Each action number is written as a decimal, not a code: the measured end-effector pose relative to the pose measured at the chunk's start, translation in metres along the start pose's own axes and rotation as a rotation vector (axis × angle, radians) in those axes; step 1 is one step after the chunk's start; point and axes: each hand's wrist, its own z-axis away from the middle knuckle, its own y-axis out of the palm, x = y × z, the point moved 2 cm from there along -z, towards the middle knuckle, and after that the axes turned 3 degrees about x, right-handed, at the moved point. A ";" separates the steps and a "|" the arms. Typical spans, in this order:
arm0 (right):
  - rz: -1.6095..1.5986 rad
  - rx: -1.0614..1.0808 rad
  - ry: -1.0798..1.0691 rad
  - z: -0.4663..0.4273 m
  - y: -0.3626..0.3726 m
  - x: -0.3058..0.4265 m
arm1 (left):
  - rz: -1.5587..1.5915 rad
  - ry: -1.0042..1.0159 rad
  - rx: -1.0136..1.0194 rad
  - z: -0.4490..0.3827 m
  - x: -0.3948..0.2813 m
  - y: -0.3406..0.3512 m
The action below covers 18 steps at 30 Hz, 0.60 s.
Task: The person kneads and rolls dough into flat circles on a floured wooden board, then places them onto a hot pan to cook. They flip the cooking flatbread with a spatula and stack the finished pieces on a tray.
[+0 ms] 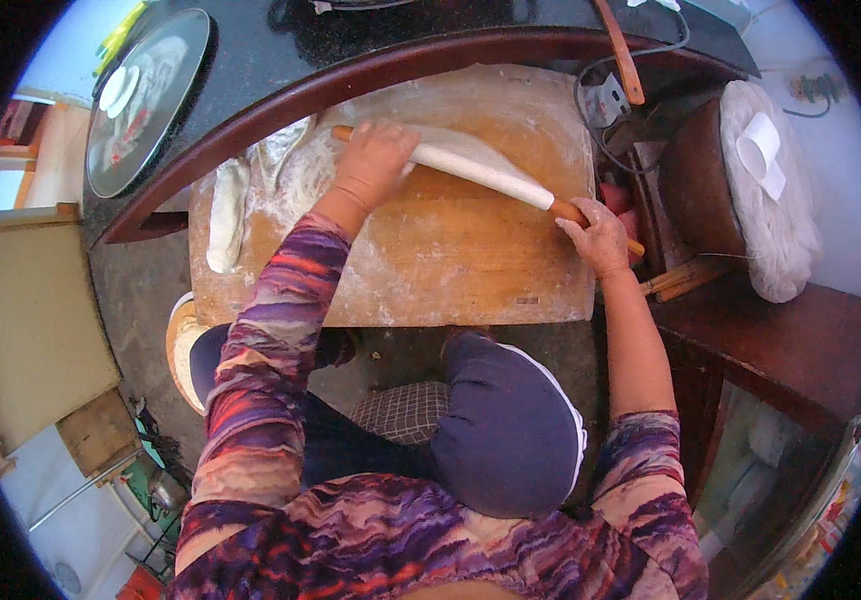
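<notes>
A sheet of dough [483, 174] is wrapped around a long wooden rolling pin [570, 213], with a loose part of the sheet lying behind it on a floured wooden board [430, 277]. My left hand [379, 154] is closed over the pin near its left end, at the edge of the dough. At the right, my right hand [597, 234] grips the bare wood just past the dough. The pin slants down to the right, and its tip shows beyond my right hand. A thick, floured strip of dough [228, 217] lies at the board's left side.
Loose flour [295, 169] covers the board's left part. Behind it curves a dark countertop [250, 67] bearing a round glass lid or tray [149, 105]. A large brown pot [693, 176] topped with plastic stands at the right, near a cable. Below left is a container of flour [184, 352].
</notes>
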 end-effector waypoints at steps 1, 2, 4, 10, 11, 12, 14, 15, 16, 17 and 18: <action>0.011 -0.006 0.002 0.001 0.006 -0.008 | 0.002 -0.019 0.009 0.003 -0.001 0.010; 0.022 -0.013 0.003 0.003 0.013 -0.019 | 0.100 -0.015 -0.053 0.013 -0.003 0.032; 0.087 -0.063 -0.007 0.016 0.029 -0.032 | 0.299 -0.005 -0.176 0.037 -0.011 0.078; 0.164 -0.147 -0.099 0.066 0.039 -0.017 | 0.370 -0.269 0.226 0.037 -0.056 0.063; 0.153 -0.170 -0.109 0.069 0.040 -0.007 | 0.352 -0.230 0.120 0.032 -0.066 0.069; 0.141 -0.195 -0.122 0.069 0.042 0.006 | 0.331 -0.193 0.012 0.028 -0.075 0.077; 0.088 -0.151 -0.132 0.072 0.050 0.026 | 0.301 -0.107 -0.076 0.035 -0.090 0.085; 0.090 -0.131 -0.148 0.077 0.053 0.034 | 0.296 -0.061 -0.051 0.051 -0.107 0.084; 0.059 -0.089 -0.169 0.082 0.054 0.043 | 0.280 -0.017 -0.031 0.067 -0.121 0.081; 0.055 -0.083 -0.180 0.087 0.056 0.050 | 0.336 0.006 0.053 0.087 -0.129 0.075; 0.049 -0.073 -0.191 0.094 0.060 0.055 | 0.393 0.026 0.143 0.109 -0.135 0.071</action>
